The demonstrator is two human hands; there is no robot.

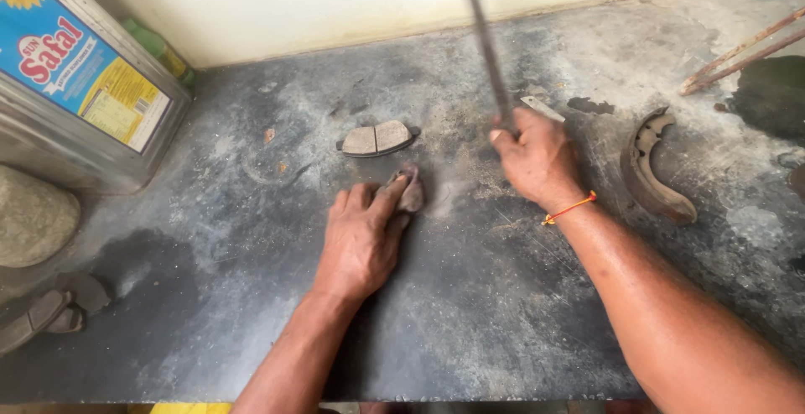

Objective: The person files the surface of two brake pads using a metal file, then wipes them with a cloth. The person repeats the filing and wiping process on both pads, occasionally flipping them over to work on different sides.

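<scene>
Lying on a dark, dusty, scratched workbench top (251, 313): a flat brake pad (378, 139) near the middle, a smaller worn pad (411, 189) just below it, a curved rusty brake shoe (650, 175) toward the right, thin rusty rods (738, 53) at the far right corner, a large metal oil tin (75, 78) standing far left.
</scene>
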